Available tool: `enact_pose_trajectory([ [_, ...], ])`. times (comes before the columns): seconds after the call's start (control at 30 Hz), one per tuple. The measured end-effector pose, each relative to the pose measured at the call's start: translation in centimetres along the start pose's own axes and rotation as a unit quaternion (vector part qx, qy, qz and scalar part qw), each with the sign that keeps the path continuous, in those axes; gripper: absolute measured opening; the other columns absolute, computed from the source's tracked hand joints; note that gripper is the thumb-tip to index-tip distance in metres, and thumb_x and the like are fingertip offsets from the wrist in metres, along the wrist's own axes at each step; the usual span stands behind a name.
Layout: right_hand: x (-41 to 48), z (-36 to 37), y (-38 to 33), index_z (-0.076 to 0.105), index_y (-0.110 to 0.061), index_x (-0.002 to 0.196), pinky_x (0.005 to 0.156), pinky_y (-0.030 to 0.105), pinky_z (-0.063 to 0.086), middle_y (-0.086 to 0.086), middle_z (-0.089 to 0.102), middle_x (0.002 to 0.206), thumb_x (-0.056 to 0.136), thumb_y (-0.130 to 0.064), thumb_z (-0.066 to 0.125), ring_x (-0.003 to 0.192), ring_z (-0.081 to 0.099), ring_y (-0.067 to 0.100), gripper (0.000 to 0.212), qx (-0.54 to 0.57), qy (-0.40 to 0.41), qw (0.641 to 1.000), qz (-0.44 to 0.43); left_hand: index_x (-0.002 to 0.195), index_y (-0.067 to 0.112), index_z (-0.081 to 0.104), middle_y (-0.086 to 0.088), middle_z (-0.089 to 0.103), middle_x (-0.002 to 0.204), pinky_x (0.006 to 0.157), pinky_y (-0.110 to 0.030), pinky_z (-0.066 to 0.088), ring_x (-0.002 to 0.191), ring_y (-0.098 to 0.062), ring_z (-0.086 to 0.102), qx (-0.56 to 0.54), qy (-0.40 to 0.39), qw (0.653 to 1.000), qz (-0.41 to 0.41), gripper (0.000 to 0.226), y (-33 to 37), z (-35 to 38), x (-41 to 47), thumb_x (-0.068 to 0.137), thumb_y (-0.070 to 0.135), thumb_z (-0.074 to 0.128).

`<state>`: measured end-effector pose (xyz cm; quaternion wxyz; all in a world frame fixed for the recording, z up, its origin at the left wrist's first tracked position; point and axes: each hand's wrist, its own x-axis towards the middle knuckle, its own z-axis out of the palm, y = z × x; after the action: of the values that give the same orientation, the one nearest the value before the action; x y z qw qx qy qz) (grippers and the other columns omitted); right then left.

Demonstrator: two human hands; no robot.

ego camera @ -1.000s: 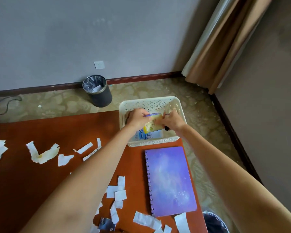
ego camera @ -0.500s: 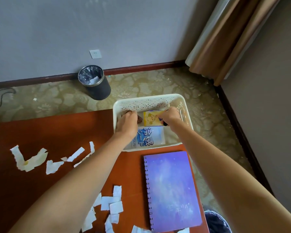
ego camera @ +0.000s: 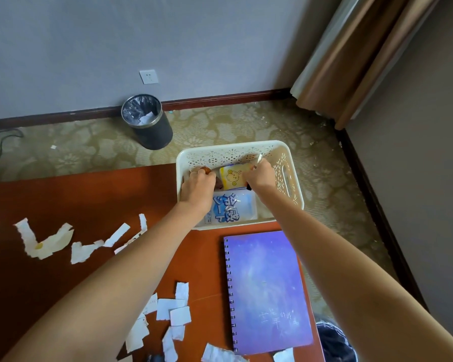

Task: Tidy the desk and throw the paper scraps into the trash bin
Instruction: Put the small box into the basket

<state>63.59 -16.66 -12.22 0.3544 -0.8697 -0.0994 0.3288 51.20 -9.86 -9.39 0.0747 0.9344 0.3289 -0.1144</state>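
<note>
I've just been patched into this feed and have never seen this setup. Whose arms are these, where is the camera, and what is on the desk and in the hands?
There is no machine: the camera sits on a person's head, looking down along two bare arms. Both hands are inside a cream perforated plastic basket at the far edge of the reddish-brown wooden desk. The left hand is closed around a small brown object. The right hand pinches something thin beside a yellow cartoon packet, with a blue-and-white pouch nearer the person. On the desk lie torn white paper scraps and a purple spiral notebook. A dark round trash bin stands on the carpet by the wall.
</note>
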Motion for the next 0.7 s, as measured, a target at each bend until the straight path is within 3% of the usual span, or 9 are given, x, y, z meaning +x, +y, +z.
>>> enact_pose_trajectory([
  [0.17, -0.7, -1.1, -0.1, 0.046, -0.005, 0.097, 0.048, 0.021, 0.036, 0.012, 0.056, 0.088, 0.086, -0.005, 0.052, 0.075, 0.053, 0.022, 0.012, -0.058, 0.024, 0.996, -0.058, 0.126, 0.008, 0.05, -0.014, 0.052, 0.126, 0.106, -0.04, 0.038, 0.119, -0.029, 0.049, -0.008, 0.003, 1.0, -0.01, 0.039, 0.2, -0.2, -0.3, 0.087, 0.001, 0.055],
  [0.23, -1.0, -1.8, -0.1, 0.044, -0.007, 0.099, 0.056, 0.026, 0.038, 0.011, 0.054, 0.091, 0.088, -0.01, 0.052, 0.079, 0.052, 0.024, 0.014, -0.085, 0.028, 0.993, -0.074, 0.129, 0.008, 0.048, -0.013, 0.052, 0.125, 0.105, -0.042, 0.039, 0.118, -0.03, 0.049, -0.028, 0.022, 0.999, -0.012, 0.041, 0.5, -0.6, -0.3, 0.089, 0.002, 0.052],
  [0.3, -1.4, -2.5, 0.1, 0.047, -0.007, 0.105, 0.055, 0.027, 0.039, 0.009, 0.052, 0.085, 0.089, -0.014, 0.052, 0.079, 0.055, 0.025, 0.018, -0.156, -0.007, 0.985, -0.075, 0.129, 0.008, 0.047, -0.012, 0.051, 0.125, 0.099, -0.039, 0.042, 0.118, -0.03, 0.049, -0.071, 0.032, 0.997, -0.008, 0.039, 1.1, -1.0, -0.5, 0.09, 0.003, 0.05],
  [0.37, -2.0, -3.1, 0.4, 0.05, -0.005, 0.085, 0.047, 0.02, 0.032, 0.004, 0.046, 0.07, 0.089, -0.01, 0.046, 0.073, 0.052, 0.022, 0.008, -0.243, -0.074, 0.965, -0.069, 0.127, 0.007, 0.049, -0.013, 0.051, 0.125, 0.094, -0.037, 0.044, 0.117, -0.029, 0.049, -0.106, 0.03, 0.994, 0.001, 0.037, 1.8, -1.0, -0.9, 0.091, 0.0, 0.047],
  [0.43, -2.7, -3.4, 0.8, 0.037, -0.01, 0.062, 0.046, 0.017, 0.029, 0.001, 0.036, 0.063, 0.09, -0.006, 0.041, 0.067, 0.049, 0.018, 0.028, -0.297, -0.136, 0.944, -0.049, 0.123, 0.005, 0.052, -0.012, 0.052, 0.125, 0.091, -0.037, 0.048, 0.114, -0.029, 0.052, -0.128, 0.013, 0.992, 0.006, 0.033, 2.3, -0.8, -1.4, 0.091, -0.002, 0.045],
  [0.47, -2.9, -3.4, 1.1, 0.035, -0.012, 0.06, 0.047, 0.017, 0.031, 0.002, 0.037, 0.062, 0.091, -0.007, 0.041, 0.067, 0.05, 0.018, 0.032, -0.307, -0.161, 0.938, -0.032, 0.121, 0.004, 0.054, -0.012, 0.053, 0.125, 0.09, -0.038, 0.05, 0.112, -0.029, 0.053, -0.139, 0.002, 0.99, 0.011, 0.032, 2.5, -0.6, -1.6, 0.091, -0.002, 0.044],
  [0.6, -3.1, -3.0, 2.1, 0.048, -0.004, 0.079, 0.049, 0.021, 0.042, 0.008, 0.052, 0.075, 0.088, -0.019, 0.055, 0.07, 0.061, 0.025, 0.019, -0.302, -0.167, 0.939, 0.009, 0.119, 0.006, 0.058, -0.013, 0.06, 0.12, 0.087, -0.04, 0.051, 0.108, -0.028, 0.058, -0.201, -0.066, 0.977, 0.019, 0.029, 2.7, 0.1, -1.8, 0.094, 0.005, 0.044],
  [0.7, -3.1, -2.9, 2.4, 0.041, -0.007, 0.068, 0.046, 0.02, 0.039, 0.01, 0.052, 0.082, 0.087, -0.021, 0.056, 0.072, 0.056, 0.024, 0.028, -0.315, -0.153, 0.937, 0.0, 0.117, 0.007, 0.059, -0.017, 0.059, 0.121, 0.088, -0.039, 0.051, 0.108, -0.031, 0.059, -0.213, -0.129, 0.968, 0.02, 0.027, 2.5, 0.5, -1.7, 0.094, 0.007, 0.044],
])
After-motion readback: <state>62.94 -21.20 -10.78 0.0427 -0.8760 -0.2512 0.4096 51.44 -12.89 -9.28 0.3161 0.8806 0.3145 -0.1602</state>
